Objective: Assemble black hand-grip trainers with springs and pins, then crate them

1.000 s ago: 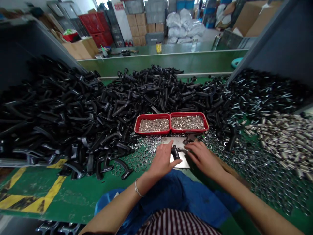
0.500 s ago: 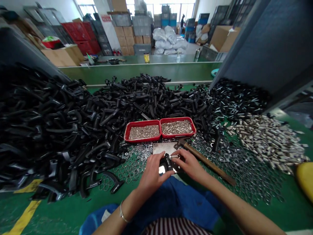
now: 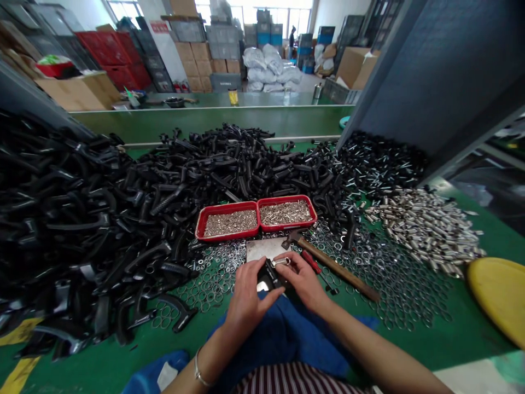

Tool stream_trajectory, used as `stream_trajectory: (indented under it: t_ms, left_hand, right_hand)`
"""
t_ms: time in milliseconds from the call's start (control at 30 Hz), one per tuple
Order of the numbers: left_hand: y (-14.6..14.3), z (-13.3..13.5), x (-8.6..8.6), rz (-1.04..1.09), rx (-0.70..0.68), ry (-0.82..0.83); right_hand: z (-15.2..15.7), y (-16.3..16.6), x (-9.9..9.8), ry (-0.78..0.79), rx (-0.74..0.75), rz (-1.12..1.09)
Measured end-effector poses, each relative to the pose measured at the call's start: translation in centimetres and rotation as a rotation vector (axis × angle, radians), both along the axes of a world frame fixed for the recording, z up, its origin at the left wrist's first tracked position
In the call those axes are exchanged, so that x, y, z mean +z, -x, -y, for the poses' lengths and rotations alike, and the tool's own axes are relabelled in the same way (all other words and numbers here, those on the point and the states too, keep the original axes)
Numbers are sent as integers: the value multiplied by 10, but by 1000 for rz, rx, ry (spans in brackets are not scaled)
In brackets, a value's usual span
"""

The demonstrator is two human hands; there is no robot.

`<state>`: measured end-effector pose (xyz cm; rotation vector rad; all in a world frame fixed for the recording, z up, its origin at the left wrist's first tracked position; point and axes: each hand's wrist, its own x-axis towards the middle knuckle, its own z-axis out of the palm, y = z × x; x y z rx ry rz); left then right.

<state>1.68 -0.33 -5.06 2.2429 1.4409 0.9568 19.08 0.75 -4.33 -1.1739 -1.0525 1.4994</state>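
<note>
Black part [image 3: 273,274], lower centre of frame, slants down rightward, held between spread thumb and fingers of left hand [image 3: 249,290]; ribbed metal piece [image 3: 281,262], near-level, pinched by right hand [image 3: 302,280] just beside the part's upper end

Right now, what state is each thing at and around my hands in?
Left hand: gripping black part
Right hand: pinching spring
Left tray: open, holding small metal pieces
Right tray: open, holding slim metal pieces
Hammer: lying down, unheld
Red-handled tool: lying beside hammer, unheld
Plate: flat, partly hidden
</note>
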Motion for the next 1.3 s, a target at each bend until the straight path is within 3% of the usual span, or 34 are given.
stream_trajectory:
  t_ms: [100, 200, 367, 467, 600, 800, 933, 1033, 1167, 1300]
  left_hand:
    - [-6, 5, -2, -30, 39, -127]
    - [-12, 13, -5, -67, 22, -212]
    - [-19, 13, 10, 70, -216, -68]
    - [-32, -7, 30, 154, -237, -7]
    - [-84, -45, 41, 77, -335, -15]
    - [-201, -89, 25, -251, -426, 3]
    - [-260, -104, 15, -301, -395, 39]
    - [-284, -111, 8, -267, -339, 88]
    - [-295, -120, 6, -152, -296, 184]
    - [-285, -128, 16, 15, -413, 245]
  right_hand:
    - [8, 15, 0, 128, -28, -320]
    - [16, 22, 2, 231, -31, -470]
    - [25, -1, -1, 265, -125, -433]
    - [38, -30, -6, 232, -142, -326]
    - [70, -57, -13, 195, -92, -252]
    - [108, -55, -18, 210, -123, -410]
    - [114, -58, -14, 205, -132, -432]
    - [115, -65, -11, 190, -128, -422]
    - [114, -69, -11, 166, -142, -410]
    - [111, -61, -12, 189, -172, -429]
